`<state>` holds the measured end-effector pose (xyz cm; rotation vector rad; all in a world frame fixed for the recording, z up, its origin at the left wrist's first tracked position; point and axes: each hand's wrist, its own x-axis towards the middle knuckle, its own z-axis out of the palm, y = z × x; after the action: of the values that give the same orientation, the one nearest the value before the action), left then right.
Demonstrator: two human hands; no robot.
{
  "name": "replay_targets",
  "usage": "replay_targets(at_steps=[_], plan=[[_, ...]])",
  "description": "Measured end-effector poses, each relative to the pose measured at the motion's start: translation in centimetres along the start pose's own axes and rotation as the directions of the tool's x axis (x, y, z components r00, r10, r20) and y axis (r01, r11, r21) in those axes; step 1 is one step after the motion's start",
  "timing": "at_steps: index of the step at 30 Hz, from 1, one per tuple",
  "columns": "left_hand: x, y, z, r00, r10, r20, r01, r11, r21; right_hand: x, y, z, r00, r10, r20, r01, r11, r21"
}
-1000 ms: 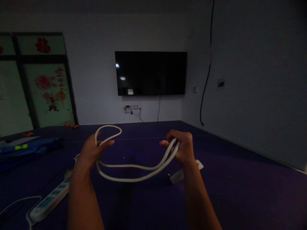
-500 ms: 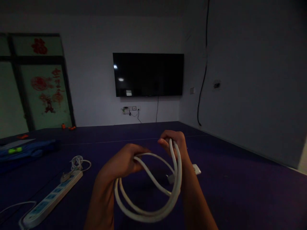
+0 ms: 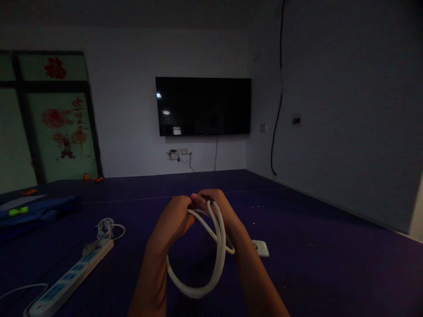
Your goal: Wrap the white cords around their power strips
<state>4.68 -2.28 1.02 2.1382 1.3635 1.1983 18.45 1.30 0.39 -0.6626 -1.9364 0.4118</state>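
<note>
Head view: you held a white cable (image 3: 220,259) in both hands, its loops hanging below your fingers, clear of your chest and above the purple floor (image 3: 330,264). Your left hand (image 3: 176,218) was closed on the cable, back of the hand toward the camera, fingers mostly hidden. Your right hand (image 3: 214,203) was closed on two strands side by side, thumb pointing toward the left hand; the two hands met or nearly met, contact unclear. The largest loop dropped between your forearms. A white block (image 3: 261,248) lay on the floor just beside your right forearm, which partly covered it. Well to the left, a white power strip (image 3: 74,277) lay at a slant, a bunched thin cord (image 3: 106,228) at its far end. Farther left was a blue cloth (image 3: 49,211) with a yellow-green object (image 3: 19,211) on it. On the far wall hung a dark television (image 3: 205,105); a black cable (image 3: 280,99) ran down the right wall.
</note>
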Motion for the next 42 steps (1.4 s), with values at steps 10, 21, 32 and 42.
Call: replay_targets(at_steps=[10,21,32,42], plan=[[0.5,-0.2,-2.0,0.974,-0.074,-0.215,0.167,0.875,0.454,-0.4,0.3,-0.8,0.979,-0.012,0.202,-0.001,0.998,0.065],[0.6,-1.4,-2.6,0.981,0.034,-0.193,0.035,0.939,0.342,-0.2,0.4,0.0,0.957,0.021,0.288,-0.017,1.000,-0.017],[0.5,-3.0,-3.4,0.859,-0.433,-0.275,0.325,0.874,-0.361,0.4,1.7,0.2,0.946,-0.050,-0.321,-0.020,0.977,-0.211],[0.0,-1.3,-4.5,0.938,-0.344,-0.051,0.111,0.436,-0.893,0.5,2.4,-0.3,0.885,-0.140,-0.444,0.002,0.955,-0.297]])
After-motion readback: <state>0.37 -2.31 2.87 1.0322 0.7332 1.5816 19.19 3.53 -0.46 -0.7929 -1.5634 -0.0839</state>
